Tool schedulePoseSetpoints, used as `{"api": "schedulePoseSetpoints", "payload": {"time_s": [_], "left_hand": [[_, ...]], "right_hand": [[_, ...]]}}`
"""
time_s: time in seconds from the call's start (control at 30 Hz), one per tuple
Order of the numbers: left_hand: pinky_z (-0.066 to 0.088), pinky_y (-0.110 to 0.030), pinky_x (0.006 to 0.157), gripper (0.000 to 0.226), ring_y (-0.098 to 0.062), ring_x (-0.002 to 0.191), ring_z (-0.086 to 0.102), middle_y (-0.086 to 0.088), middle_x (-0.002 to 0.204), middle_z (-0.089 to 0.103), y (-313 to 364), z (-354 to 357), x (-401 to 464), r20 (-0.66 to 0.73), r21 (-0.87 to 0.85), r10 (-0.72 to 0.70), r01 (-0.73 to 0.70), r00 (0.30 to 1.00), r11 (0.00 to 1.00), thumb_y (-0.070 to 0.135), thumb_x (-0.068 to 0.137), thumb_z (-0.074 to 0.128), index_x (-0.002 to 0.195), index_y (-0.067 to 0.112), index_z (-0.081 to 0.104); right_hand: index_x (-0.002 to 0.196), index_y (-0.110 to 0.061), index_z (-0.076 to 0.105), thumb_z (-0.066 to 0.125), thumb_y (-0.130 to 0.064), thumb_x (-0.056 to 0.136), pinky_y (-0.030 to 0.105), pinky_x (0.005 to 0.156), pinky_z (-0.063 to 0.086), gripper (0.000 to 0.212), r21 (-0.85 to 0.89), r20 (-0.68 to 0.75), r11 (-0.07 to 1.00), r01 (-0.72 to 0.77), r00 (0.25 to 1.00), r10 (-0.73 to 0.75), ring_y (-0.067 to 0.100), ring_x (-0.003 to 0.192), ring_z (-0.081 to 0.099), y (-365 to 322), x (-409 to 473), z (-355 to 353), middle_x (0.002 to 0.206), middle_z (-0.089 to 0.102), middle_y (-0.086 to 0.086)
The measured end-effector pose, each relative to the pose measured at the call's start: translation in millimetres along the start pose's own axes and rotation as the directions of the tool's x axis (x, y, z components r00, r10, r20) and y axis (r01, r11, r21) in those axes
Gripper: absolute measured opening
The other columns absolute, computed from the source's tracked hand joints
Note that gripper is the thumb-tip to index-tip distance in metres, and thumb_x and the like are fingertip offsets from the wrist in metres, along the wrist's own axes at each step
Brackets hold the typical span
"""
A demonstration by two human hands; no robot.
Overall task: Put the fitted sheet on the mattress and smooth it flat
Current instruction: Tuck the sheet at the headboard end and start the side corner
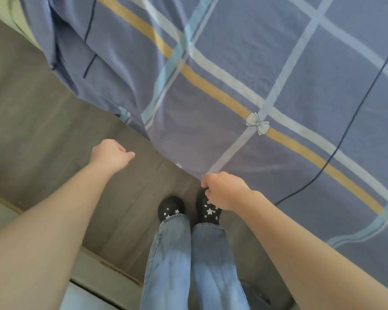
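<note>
Grey floor (pixel 43 121); right hand (pixel 224 189) pinches sheet (pixel 244 74) edge, left hand (pixel 110 153) loosely curled, empty.

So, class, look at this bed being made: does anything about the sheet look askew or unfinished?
Yes. The fitted sheet hangs loose over the bed's edge at the upper left, bunched in folds rather than tucked. The right hand grips its lower edge; the left hand is off the cloth, holding nothing.
</note>
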State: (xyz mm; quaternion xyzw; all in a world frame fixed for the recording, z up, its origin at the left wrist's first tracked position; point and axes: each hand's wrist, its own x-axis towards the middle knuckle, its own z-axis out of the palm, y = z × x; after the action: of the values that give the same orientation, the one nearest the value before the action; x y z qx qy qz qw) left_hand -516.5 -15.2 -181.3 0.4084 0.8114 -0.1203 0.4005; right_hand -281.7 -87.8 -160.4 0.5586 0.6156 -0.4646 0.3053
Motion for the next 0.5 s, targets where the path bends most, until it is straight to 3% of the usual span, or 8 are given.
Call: {"api": "schedulePoseSetpoints", "payload": {"time_s": [0.13, 0.3, 0.4, 0.5], "left_hand": [[0.043, -0.032, 0.094, 0.029, -0.031, 0.114, 0.056, -0.014, 0.115, 0.066, -1, -40, -20, -0.071, -0.044, -0.025, 0.022, 0.997, 0.999, 0.019, 0.080, 0.063, 0.107, 0.008, 0.063], [0.045, -0.032, 0.094, 0.024, -0.028, 0.107, 0.060, -0.011, 0.111, 0.068, 33, -109, -40, -0.181, -0.269, 0.050, -0.098, 0.982, 0.958, 0.019, 0.080, 0.061, 0.103, 0.012, 0.067], [0.043, -0.028, 0.086, 0.024, -0.026, 0.106, 0.059, -0.008, 0.111, 0.067, 44, -156, -49, -0.268, -0.295, 0.124, -0.204, 0.955, 0.933, 0.019, 0.082, 0.060, 0.104, 0.012, 0.067], [0.039, -0.024, 0.078, 0.024, -0.022, 0.101, 0.059, -0.006, 0.109, 0.067, 41, -199, -44, -0.297, -0.309, 0.163, -0.256, 0.941, 0.916, 0.018, 0.082, 0.059, 0.105, 0.013, 0.065]], "right_hand": [[0.115, -0.013, 0.053, 0.039, -0.008, 0.088, 0.035, 0.076, 0.046, 0.031, 0.021, -0.082, 0.999, 0.030, 0.996, -0.028, 0.034, 0.101, 0.058, -15, -14, -40, 0.115, 0.060, 0.012], [0.115, -0.020, 0.054, 0.038, -0.008, 0.086, 0.032, 0.072, 0.046, 0.035, -0.014, -0.234, 0.997, 0.076, 0.969, -0.077, 0.028, 0.100, 0.058, -38, -35, -112, 0.115, 0.059, 0.003], [0.116, -0.022, 0.056, 0.034, -0.011, 0.090, 0.029, 0.068, 0.041, 0.035, -0.030, -0.339, 0.992, 0.125, 0.932, -0.128, 0.025, 0.099, 0.057, -70, -48, -154, 0.115, 0.060, 0.002], [0.118, -0.021, 0.056, 0.037, -0.013, 0.093, 0.031, 0.072, 0.046, 0.033, -0.015, -0.394, 0.985, 0.174, 0.904, -0.166, 0.027, 0.097, 0.059, -114, -50, -191, 0.114, 0.062, 0.006]]}}
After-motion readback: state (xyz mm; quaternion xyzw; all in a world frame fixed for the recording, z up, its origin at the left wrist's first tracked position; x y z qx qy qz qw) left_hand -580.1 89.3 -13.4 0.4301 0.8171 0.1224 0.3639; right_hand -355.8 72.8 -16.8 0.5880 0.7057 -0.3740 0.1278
